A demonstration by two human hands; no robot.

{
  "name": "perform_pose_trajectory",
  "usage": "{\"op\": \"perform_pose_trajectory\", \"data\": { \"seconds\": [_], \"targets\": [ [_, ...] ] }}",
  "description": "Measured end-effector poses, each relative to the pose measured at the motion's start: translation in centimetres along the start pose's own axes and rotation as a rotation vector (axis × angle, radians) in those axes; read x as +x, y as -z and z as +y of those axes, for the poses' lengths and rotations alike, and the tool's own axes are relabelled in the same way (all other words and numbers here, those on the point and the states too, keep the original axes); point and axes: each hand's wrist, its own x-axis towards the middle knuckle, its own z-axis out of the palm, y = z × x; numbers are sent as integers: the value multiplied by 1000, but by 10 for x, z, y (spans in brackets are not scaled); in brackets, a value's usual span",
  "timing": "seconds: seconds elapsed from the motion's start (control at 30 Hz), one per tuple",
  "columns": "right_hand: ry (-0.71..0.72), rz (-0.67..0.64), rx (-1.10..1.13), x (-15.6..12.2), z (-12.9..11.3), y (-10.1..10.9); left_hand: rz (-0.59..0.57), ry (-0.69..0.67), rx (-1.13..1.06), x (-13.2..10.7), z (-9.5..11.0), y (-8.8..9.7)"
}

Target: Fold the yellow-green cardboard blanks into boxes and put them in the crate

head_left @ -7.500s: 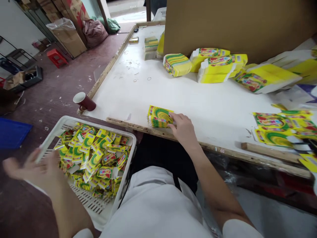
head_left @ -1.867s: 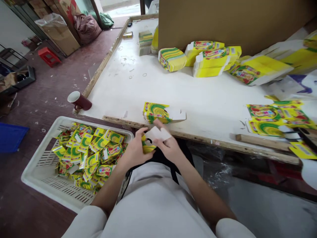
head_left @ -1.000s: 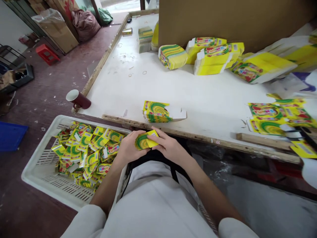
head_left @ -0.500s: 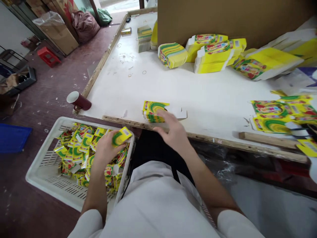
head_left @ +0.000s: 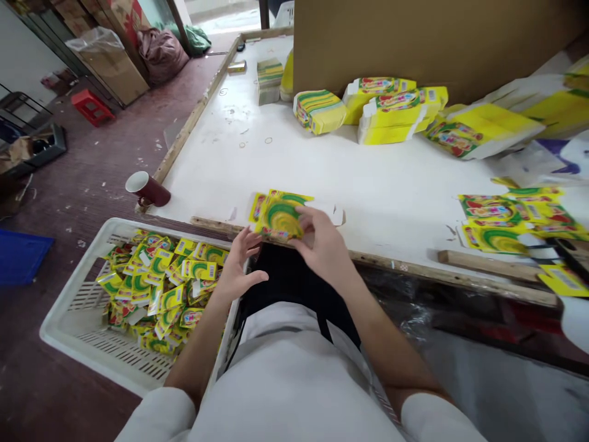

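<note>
A: Where is the yellow-and-green carton [head_left: 280,216]?

B: In the right hand [head_left: 324,252], gripped at its right end between thumb and fingers, at the near edge of the table [head_left: 211,169]. It partly covers a small stack [head_left: 300,196]. The left hand [head_left: 234,270] is released, fingers parted, just left of and below the carton, near a white basket [head_left: 85,361].

A: And the labels?

B: Green rings, with multicoloured lettering below, too blurred to read. A basketed carton [head_left: 199,270] bears a barcode-like patch.
</note>
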Motion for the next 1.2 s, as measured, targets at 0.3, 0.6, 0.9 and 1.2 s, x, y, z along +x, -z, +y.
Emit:
{"op": "perform_pose_trajectory", "data": {
  "seconds": [0.3,0.6,0.9,1.2],
  "targets": [
    [-169,-258,698,-44,-34,-55,500,-160,-592,29,28,-46],
    [-306,-65,736,-29,-11,-41,513,-47,-454,11,-5,-43],
    [273,85,-118,-26,1,-13,102,-176,87,8,25,26],
    [115,70,205,-32,-9,-15,-87,-24,636,-4,21,-15]
  ]
}}
